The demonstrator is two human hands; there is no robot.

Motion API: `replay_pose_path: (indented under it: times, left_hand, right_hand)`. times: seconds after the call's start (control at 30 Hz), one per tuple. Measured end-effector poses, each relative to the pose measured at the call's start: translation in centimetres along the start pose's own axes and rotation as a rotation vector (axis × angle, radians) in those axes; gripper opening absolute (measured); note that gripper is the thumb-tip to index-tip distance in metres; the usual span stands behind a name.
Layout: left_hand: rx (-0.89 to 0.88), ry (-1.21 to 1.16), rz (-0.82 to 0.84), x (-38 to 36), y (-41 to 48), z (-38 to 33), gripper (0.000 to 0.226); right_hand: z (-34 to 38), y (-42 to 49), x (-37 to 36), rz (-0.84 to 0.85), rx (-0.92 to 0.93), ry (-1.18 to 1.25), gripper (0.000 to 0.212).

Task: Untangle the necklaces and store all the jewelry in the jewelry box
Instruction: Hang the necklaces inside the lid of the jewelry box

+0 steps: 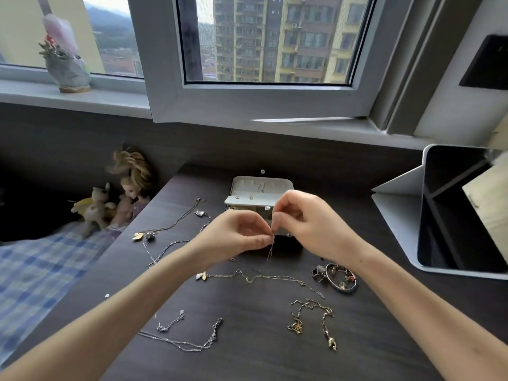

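A thin chain (270, 251) hangs between my hands above the dark table (247, 361). My left hand (233, 237) pinches it at the top, and my right hand (305, 224) pinches it just beside, fingertips almost touching. Its lower part trails onto the table as a fine necklace with a small pendant (202, 276). Behind my hands stands the white jewelry box (259, 188), lid open. Other necklaces lie spread out: silver ones at the left (176, 229), a silver chain at the front (189, 345), a gold chain (316, 314) at the front right.
A bangle with small earrings and charms (341, 277) lies right of the chains. A tablet in a white folding case (461, 213) stands at the right. Dolls and a plush toy (110, 204) sit on the bed off the table's left edge. An open window frame (255, 100) overhangs the back.
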State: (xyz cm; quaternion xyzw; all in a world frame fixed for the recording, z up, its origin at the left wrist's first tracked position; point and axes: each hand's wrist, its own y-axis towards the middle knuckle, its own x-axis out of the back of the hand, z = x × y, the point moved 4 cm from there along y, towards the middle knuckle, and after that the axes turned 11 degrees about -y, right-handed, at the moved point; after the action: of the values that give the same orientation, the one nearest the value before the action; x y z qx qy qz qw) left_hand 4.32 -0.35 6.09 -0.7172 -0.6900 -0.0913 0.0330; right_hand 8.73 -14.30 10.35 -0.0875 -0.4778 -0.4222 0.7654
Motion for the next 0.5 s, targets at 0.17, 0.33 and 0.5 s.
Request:
replay_pose_path:
  times: [0.17,0.33,0.5]
  left_hand:
    - [-0.011,-0.135,-0.019,0.0,0.6,-1.4,0.01]
    - [-0.082,-0.229,-0.027,-0.2,0.9,-3.2,0.008]
    - [-0.103,-0.34,-0.016,-0.3,1.4,-4.4,0.011]
  right_hand:
    - [1.0,1.3,1.5,-0.026,0.0,0.116,0.006]
    - [2.3,2.1,3.3,-0.057,0.036,0.092,0.007]
    - [3.8,2.5,5.3,-0.087,0.062,0.132,0.01]
